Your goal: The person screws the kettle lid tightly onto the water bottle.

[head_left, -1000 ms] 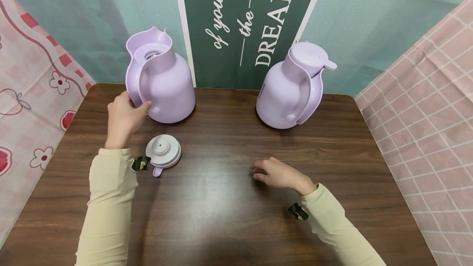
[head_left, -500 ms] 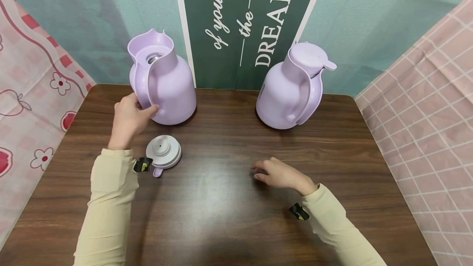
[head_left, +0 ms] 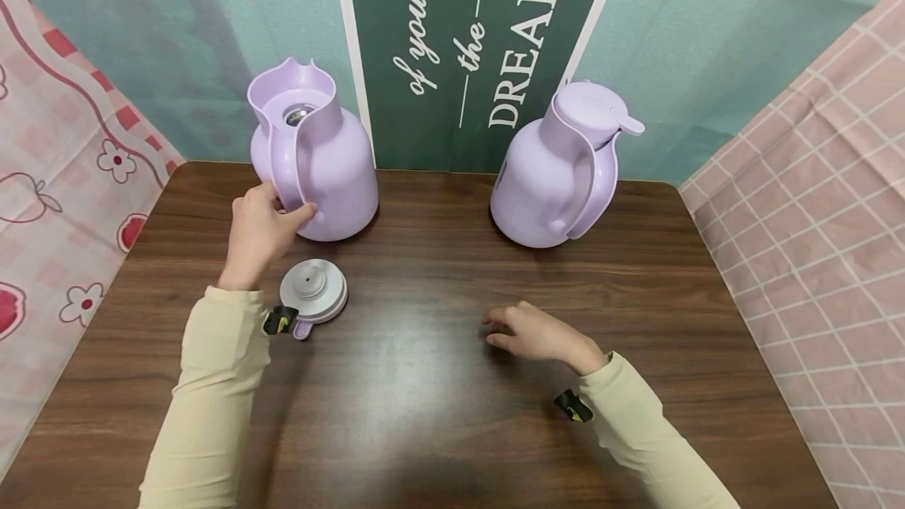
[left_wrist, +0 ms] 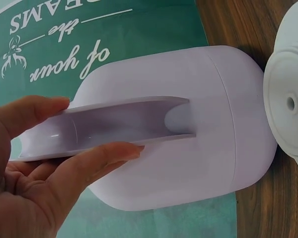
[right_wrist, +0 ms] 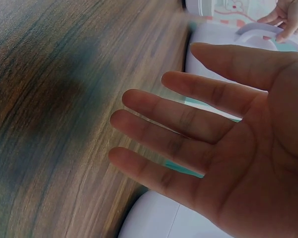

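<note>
At the back left stands a lilac vacuum jug (head_left: 346, 171) with its mouth uncovered, the metal-lined opening showing inside. My left hand (head_left: 260, 228) holds the lower part of its handle (head_left: 284, 159) between thumb and fingers. In the left wrist view, the thumb and fingers lie on both sides of the hollow handle (left_wrist: 119, 124). The jug's round grey-white lid (head_left: 313, 291), with a small lilac tab, lies underside up just in front of it. My right hand (head_left: 533, 332) hovers low over the table's middle right, fingers relaxed and apart, holding nothing.
A second lilac jug (head_left: 533, 179) stands at the back right with its lid on and its handle toward the right. The brown wood-grain table (head_left: 424, 415) meets a green and teal cloth backdrop (head_left: 438, 132). Patterned pink cloths hang at both sides.
The left jug has turned in place, its handle swinging to the right and toward me, and my left hand has moved right with it. The right hand has stayed nearly still.
</note>
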Action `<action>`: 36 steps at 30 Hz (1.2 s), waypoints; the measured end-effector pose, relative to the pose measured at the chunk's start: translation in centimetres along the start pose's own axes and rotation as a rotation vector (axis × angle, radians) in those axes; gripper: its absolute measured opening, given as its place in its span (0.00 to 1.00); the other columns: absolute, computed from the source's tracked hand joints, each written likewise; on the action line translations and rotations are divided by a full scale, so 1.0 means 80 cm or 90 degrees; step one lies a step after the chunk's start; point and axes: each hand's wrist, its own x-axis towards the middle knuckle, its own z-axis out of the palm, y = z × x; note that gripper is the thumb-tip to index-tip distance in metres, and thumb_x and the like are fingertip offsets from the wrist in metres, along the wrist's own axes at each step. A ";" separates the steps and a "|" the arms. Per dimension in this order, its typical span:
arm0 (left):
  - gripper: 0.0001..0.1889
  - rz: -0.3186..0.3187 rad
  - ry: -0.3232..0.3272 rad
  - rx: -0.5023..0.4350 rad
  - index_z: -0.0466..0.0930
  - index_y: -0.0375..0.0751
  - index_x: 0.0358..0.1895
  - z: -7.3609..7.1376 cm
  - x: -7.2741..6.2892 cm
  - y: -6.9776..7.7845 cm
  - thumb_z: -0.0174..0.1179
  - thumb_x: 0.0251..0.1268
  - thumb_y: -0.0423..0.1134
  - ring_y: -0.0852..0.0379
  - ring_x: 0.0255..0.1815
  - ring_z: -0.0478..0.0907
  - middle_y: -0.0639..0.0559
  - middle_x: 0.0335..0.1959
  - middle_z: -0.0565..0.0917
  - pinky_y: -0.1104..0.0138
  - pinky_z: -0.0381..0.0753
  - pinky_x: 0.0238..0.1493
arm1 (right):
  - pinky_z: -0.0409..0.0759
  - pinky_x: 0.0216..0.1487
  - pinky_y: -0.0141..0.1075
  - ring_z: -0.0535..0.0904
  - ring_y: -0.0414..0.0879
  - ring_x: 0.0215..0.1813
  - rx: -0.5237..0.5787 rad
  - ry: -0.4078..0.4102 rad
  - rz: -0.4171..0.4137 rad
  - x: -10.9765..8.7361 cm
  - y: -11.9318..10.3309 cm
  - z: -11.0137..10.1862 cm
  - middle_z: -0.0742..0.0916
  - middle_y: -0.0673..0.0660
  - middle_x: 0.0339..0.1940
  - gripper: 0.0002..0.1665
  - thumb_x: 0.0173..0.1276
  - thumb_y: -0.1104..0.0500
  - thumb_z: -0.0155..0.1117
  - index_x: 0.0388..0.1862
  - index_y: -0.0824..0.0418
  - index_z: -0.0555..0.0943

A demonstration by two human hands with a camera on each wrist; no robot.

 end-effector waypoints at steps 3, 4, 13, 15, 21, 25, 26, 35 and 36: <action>0.14 0.004 -0.002 -0.001 0.77 0.27 0.30 0.001 0.000 0.001 0.63 0.53 0.39 0.37 0.34 0.75 0.32 0.29 0.80 0.55 0.69 0.32 | 0.76 0.39 0.37 0.77 0.38 0.33 -0.004 0.002 -0.002 -0.001 0.000 -0.001 0.85 0.59 0.38 0.15 0.63 0.62 0.59 0.46 0.70 0.78; 0.14 0.005 -0.002 -0.004 0.77 0.27 0.30 0.002 0.000 0.002 0.63 0.53 0.38 0.36 0.35 0.75 0.32 0.29 0.81 0.55 0.69 0.33 | 0.76 0.39 0.38 0.77 0.39 0.34 -0.006 0.003 -0.003 -0.001 0.000 -0.001 0.85 0.60 0.39 0.15 0.63 0.62 0.59 0.46 0.70 0.78; 0.13 0.004 0.010 -0.014 0.77 0.26 0.31 0.006 -0.001 0.002 0.63 0.53 0.38 0.37 0.34 0.75 0.32 0.28 0.81 0.56 0.69 0.32 | 0.75 0.36 0.35 0.74 0.36 0.30 0.002 0.002 0.006 -0.001 0.002 0.000 0.85 0.58 0.37 0.15 0.62 0.62 0.59 0.46 0.70 0.78; 0.13 0.005 0.013 -0.017 0.77 0.26 0.31 0.008 -0.001 0.002 0.63 0.53 0.37 0.38 0.34 0.75 0.32 0.28 0.81 0.57 0.69 0.32 | 0.74 0.36 0.34 0.73 0.36 0.29 0.008 0.001 0.015 -0.001 0.003 -0.001 0.85 0.57 0.36 0.16 0.62 0.62 0.59 0.47 0.70 0.78; 0.13 0.002 0.009 -0.022 0.77 0.26 0.32 0.010 -0.002 0.004 0.62 0.53 0.37 0.37 0.35 0.75 0.31 0.30 0.81 0.55 0.69 0.34 | 0.76 0.36 0.35 0.77 0.39 0.33 0.029 0.031 0.020 0.001 0.007 0.000 0.84 0.55 0.34 0.16 0.62 0.62 0.60 0.47 0.70 0.77; 0.13 0.005 0.004 -0.019 0.78 0.26 0.32 0.010 -0.002 0.006 0.63 0.53 0.37 0.39 0.34 0.75 0.32 0.29 0.81 0.58 0.69 0.32 | 0.77 0.39 0.40 0.80 0.48 0.37 0.027 0.083 0.012 0.003 0.010 0.002 0.84 0.60 0.35 0.18 0.61 0.63 0.61 0.48 0.72 0.76; 0.13 0.007 0.003 -0.019 0.78 0.26 0.32 0.011 -0.003 0.007 0.63 0.53 0.37 0.40 0.33 0.75 0.32 0.29 0.81 0.58 0.69 0.32 | 0.77 0.40 0.41 0.81 0.50 0.38 0.027 0.095 0.013 0.003 0.010 0.002 0.84 0.62 0.36 0.18 0.60 0.63 0.62 0.48 0.72 0.76; 0.12 0.019 0.001 -0.032 0.79 0.27 0.31 0.015 -0.006 0.013 0.63 0.52 0.37 0.41 0.32 0.76 0.34 0.28 0.81 0.59 0.68 0.31 | 0.77 0.43 0.44 0.80 0.56 0.41 0.034 0.157 0.007 0.004 0.011 0.003 0.84 0.65 0.39 0.19 0.58 0.64 0.63 0.47 0.73 0.76; 0.12 0.021 0.000 -0.031 0.79 0.27 0.31 0.015 -0.006 0.014 0.63 0.52 0.37 0.41 0.32 0.75 0.34 0.27 0.81 0.59 0.68 0.31 | 0.77 0.43 0.44 0.80 0.55 0.41 0.036 0.165 0.005 0.004 0.011 0.003 0.84 0.65 0.38 0.19 0.58 0.64 0.63 0.47 0.73 0.76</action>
